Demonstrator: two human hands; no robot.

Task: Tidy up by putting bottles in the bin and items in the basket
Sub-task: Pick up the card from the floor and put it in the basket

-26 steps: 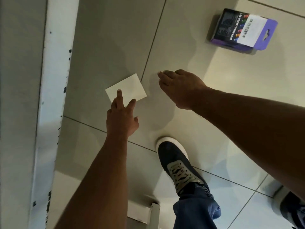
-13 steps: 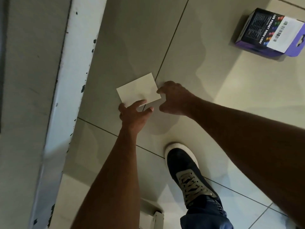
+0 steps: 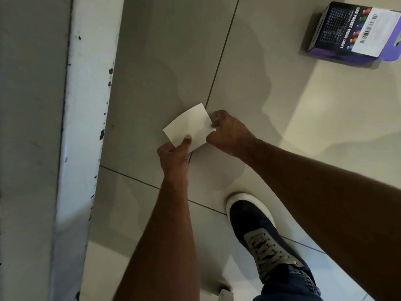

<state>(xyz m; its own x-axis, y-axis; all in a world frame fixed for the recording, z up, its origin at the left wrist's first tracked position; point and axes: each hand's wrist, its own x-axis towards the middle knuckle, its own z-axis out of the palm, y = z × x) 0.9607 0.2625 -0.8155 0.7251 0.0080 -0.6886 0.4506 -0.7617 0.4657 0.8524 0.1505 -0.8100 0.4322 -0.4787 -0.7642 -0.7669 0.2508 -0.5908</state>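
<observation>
Card (image 3: 188, 126), white, blank, at centre of frame over tiled floor (image 3: 271, 109), bowed upward between both hands. Left hand (image 3: 173, 158) pinches lower left edge, thumb on top. Right hand (image 3: 227, 132) pinches right edge, fingers curled. Purple-black box (image 3: 355, 32) marked LED pocket video light lies at upper right, well apart. Dark sneaker (image 3: 258, 231) lower centre. Chipped white frame (image 3: 84, 127) along left side.

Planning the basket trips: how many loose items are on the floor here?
2. A white card by the tile seam, pinched by both hands, and a purple box at the upper right. More may lie outside the view.
</observation>
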